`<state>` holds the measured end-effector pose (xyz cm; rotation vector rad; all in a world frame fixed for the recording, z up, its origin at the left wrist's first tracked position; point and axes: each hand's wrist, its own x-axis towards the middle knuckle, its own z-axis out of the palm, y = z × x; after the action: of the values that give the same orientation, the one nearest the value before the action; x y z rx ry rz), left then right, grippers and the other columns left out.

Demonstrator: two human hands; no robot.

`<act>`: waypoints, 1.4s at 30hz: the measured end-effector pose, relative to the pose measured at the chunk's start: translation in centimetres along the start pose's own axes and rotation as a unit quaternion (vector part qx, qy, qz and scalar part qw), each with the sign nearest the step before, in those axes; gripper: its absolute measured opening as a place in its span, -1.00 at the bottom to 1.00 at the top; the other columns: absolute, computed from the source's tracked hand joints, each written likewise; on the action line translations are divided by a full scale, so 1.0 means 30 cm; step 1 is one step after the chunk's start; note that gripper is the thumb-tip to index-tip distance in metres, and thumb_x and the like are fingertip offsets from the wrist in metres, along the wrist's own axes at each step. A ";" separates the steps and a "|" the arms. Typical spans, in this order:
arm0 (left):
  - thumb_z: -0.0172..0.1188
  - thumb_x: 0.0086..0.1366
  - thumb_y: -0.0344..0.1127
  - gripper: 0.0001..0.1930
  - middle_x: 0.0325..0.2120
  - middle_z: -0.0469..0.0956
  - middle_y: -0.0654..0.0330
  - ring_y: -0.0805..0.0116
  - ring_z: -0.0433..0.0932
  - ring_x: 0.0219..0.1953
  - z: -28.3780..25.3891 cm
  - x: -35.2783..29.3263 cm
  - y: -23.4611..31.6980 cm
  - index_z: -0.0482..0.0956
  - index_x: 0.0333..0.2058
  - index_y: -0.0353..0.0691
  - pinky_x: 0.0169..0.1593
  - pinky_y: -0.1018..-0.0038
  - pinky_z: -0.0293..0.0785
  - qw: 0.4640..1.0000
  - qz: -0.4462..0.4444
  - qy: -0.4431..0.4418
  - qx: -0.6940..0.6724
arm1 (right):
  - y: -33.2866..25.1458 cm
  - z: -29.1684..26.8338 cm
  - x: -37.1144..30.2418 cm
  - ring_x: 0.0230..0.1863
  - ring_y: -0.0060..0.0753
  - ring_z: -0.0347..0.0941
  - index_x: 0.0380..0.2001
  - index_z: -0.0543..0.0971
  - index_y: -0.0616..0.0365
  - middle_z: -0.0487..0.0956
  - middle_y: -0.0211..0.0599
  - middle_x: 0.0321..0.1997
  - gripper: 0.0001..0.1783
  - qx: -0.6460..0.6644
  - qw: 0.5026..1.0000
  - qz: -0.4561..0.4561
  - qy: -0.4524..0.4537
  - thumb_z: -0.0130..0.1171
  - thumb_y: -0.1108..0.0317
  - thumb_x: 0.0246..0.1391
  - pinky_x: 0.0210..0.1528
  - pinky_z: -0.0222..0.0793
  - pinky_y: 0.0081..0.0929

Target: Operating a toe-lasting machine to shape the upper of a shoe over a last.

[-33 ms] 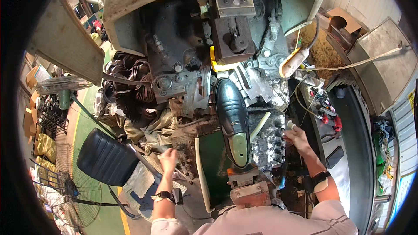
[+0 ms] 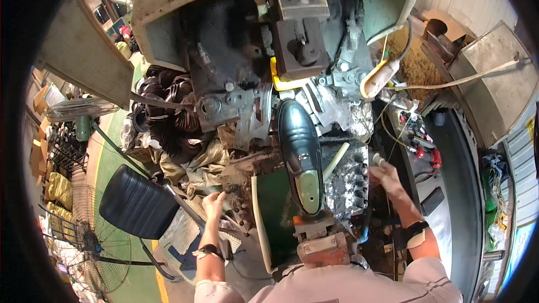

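A black leather shoe upper (image 2: 297, 129) is stretched over a pale green last (image 2: 309, 186), toe toward the machine (image 2: 303, 45) and heel toward me. My left hand (image 2: 213, 205) is closed beside several small metal knobs (image 2: 240, 213) left of the shoe; what is in its fingers, if anything, is hidden. Over on the right, my right hand (image 2: 388, 180) has its fingers apart at the edge of a worn panel with several dark knobs (image 2: 353, 188). One fingertip there wears a pale wrap (image 2: 378, 160).
A yellow bracket (image 2: 286, 84) sits just beyond the toe. Dark shoe uppers (image 2: 168, 101) lie heaped at left, near a black padded seat (image 2: 137, 202) and a caged fan (image 2: 90, 241). A phone (image 2: 432, 201) and red-handled tools (image 2: 429, 157) rest on the right ledge.
My left hand has shifted slightly left. My right hand has drawn back a little to the right, its fingers spreading. The shoe stays where it was.
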<state>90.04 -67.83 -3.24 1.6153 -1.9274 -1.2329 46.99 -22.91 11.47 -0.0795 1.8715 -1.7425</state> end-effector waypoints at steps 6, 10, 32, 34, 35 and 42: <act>0.31 0.31 -0.28 -0.55 -0.01 0.62 0.04 0.29 0.60 0.01 0.081 -0.252 0.551 0.53 0.09 -0.42 0.17 0.40 0.45 0.965 0.172 0.085 -0.180 | -0.128 0.070 -0.064 -0.15 -0.46 0.56 0.12 0.40 0.25 0.62 -0.22 -0.18 -0.53 -0.019 0.993 -0.029 -0.117 0.18 0.18 0.30 -0.09 0.49 -0.48; 0.10 0.47 -0.14 -0.58 -0.06 0.63 0.08 0.31 0.62 -0.05 0.251 -0.432 0.841 0.52 0.09 -0.38 0.11 0.37 0.49 0.889 0.029 -0.171 -0.424 | -0.166 0.403 -0.089 -0.06 -0.32 0.59 0.36 0.27 0.06 0.62 -0.13 -0.01 -0.32 0.029 0.981 0.004 -0.191 0.07 -0.09 0.34 0.09 0.49 -0.36; -0.18 0.53 0.13 -0.43 0.02 0.58 0.06 0.19 0.60 0.01 0.539 -0.501 0.912 0.49 0.11 -0.26 0.17 0.26 0.48 0.827 0.036 -0.177 -0.532 | -0.133 0.690 -0.162 -0.04 -0.36 0.58 0.12 0.55 0.12 0.64 -0.23 0.02 -0.19 0.265 0.941 0.104 -0.183 -0.39 -0.35 0.38 0.12 0.47 -0.37; -0.16 0.52 0.12 -0.45 0.02 0.59 0.06 0.20 0.60 -0.01 0.535 -0.499 0.915 0.50 0.10 -0.26 0.16 0.27 0.49 0.819 0.027 -0.186 -0.542 | -0.143 0.698 -0.166 -0.05 -0.35 0.59 0.11 0.55 0.12 0.64 -0.22 0.02 -0.18 0.269 0.940 0.096 -0.186 -0.40 -0.34 0.39 0.12 0.48 -0.36; -0.15 0.52 0.11 -0.46 0.01 0.59 0.07 0.21 0.61 -0.02 0.532 -0.503 0.913 0.50 0.09 -0.26 0.15 0.27 0.49 0.814 0.015 -0.195 -0.547 | -0.145 0.699 -0.175 -0.05 -0.33 0.59 0.11 0.55 0.13 0.64 -0.21 0.02 -0.18 0.276 0.938 0.093 -0.188 -0.41 -0.34 0.39 0.11 0.49 -0.35; -0.09 0.51 0.14 -0.44 -0.03 0.60 0.10 0.27 0.60 -0.05 0.542 -0.492 0.910 0.50 0.09 -0.27 0.10 0.32 0.50 0.801 0.013 -0.205 -0.562 | -0.167 0.693 -0.192 -0.05 -0.30 0.59 0.15 0.52 0.13 0.63 -0.19 0.03 -0.21 0.276 0.936 0.091 -0.200 -0.40 -0.31 0.41 0.10 0.49 -0.36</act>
<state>65.61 -48.45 12.77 0.6872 -0.8969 -2.2137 59.30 -39.91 18.56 -0.0363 1.0281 -1.8860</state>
